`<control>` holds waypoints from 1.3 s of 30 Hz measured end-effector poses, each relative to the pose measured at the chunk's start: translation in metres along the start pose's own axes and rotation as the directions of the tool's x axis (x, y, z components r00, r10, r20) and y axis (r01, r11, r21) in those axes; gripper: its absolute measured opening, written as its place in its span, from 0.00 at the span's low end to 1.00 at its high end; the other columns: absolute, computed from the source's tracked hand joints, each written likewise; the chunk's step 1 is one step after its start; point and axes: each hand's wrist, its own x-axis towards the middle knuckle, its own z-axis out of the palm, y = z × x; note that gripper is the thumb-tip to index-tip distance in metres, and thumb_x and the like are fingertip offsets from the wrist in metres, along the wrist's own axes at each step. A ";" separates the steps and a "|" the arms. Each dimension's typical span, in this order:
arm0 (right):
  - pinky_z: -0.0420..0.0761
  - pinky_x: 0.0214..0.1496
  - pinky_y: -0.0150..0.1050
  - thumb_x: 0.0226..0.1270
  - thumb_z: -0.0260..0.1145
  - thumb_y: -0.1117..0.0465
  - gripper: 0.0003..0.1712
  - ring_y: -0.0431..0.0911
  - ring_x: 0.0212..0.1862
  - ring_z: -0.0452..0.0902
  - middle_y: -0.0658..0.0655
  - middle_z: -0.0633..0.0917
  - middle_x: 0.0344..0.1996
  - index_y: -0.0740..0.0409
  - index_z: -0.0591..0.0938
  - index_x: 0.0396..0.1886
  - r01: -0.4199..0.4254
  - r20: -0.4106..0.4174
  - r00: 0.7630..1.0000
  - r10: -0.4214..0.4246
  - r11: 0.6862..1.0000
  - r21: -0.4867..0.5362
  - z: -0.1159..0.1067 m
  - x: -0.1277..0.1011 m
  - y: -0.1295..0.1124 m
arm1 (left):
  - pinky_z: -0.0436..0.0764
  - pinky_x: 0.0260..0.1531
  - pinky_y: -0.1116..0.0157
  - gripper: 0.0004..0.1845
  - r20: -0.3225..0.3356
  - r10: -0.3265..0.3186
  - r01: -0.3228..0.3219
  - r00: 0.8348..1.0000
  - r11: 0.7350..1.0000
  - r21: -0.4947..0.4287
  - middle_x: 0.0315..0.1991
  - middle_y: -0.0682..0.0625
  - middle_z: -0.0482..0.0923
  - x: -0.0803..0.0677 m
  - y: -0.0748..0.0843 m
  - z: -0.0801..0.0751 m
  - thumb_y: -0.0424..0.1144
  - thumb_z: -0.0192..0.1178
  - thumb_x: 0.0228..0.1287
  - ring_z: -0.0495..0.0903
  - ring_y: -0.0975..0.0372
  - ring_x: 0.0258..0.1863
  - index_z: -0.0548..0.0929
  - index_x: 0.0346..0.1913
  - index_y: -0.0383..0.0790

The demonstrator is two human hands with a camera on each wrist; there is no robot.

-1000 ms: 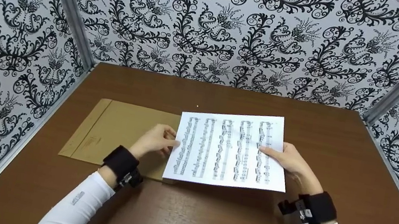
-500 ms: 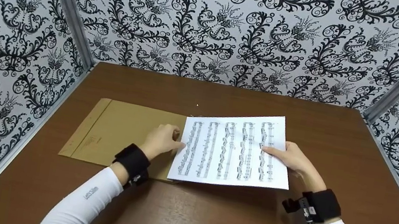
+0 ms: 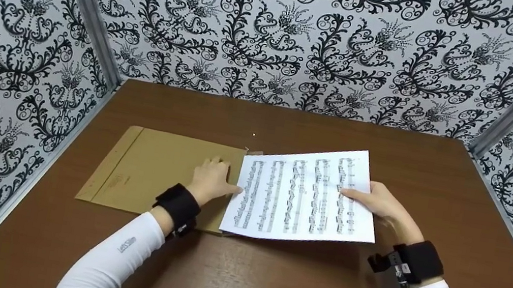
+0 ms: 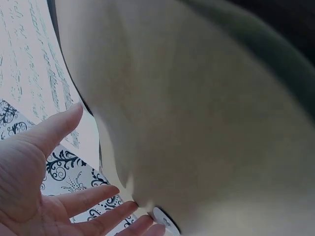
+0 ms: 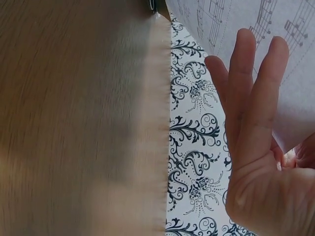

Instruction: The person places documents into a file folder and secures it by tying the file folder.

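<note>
Sheet music [image 3: 299,197], white with printed staves, slants up from the brown envelope's right end toward my right hand [image 3: 380,205]. That hand pinches its right side, thumb on the printed face; in the right wrist view, straight fingers [image 5: 241,93] lie behind the paper. My left hand [image 3: 214,181] rests on the envelope [image 3: 154,169] with fingers spread, and its thumb reaches the sheet's left edge. From the left wrist view, the fingertips [image 4: 157,229] are beside a white round button [image 4: 166,221] on the envelope. The sheet's left edge overlaps the envelope's right end.
The brown wooden table [image 3: 255,283] carries the envelope on its left half. Patterned black-and-white wall panels [image 3: 294,36] enclose the back and both sides, with grey corner posts [image 3: 85,3]. Each wrist wears a black camera strap [image 3: 420,263].
The sheet has shifted slightly right, and more of the envelope's right end shows. My left hand has moved right, its fingers spreading out over the envelope. My right hand keeps its pinch.
</note>
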 end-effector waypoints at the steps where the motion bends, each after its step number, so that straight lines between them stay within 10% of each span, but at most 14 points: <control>1: 0.88 0.33 0.35 0.73 0.67 0.55 0.28 0.41 0.28 0.89 0.46 0.90 0.28 0.75 0.76 0.59 0.000 0.002 1.000 0.000 1.000 0.001 -0.001 0.000 0.000 | 0.80 0.59 0.40 0.42 0.005 -0.006 0.006 1.000 1.000 -0.001 0.67 0.33 0.75 0.000 0.000 0.000 0.61 0.73 0.54 0.76 0.39 0.65 0.80 0.64 0.33; 39: 0.88 0.31 0.35 0.75 0.63 0.57 0.28 0.39 0.27 0.88 0.46 0.89 0.28 0.77 0.73 0.62 0.013 0.058 0.998 -0.012 1.000 -0.005 -0.003 0.018 0.005 | 0.82 0.52 0.45 0.32 0.039 -0.061 0.057 0.997 0.994 0.095 0.59 0.35 0.79 -0.001 0.011 0.001 0.61 0.72 0.55 0.79 0.42 0.58 0.86 0.44 0.31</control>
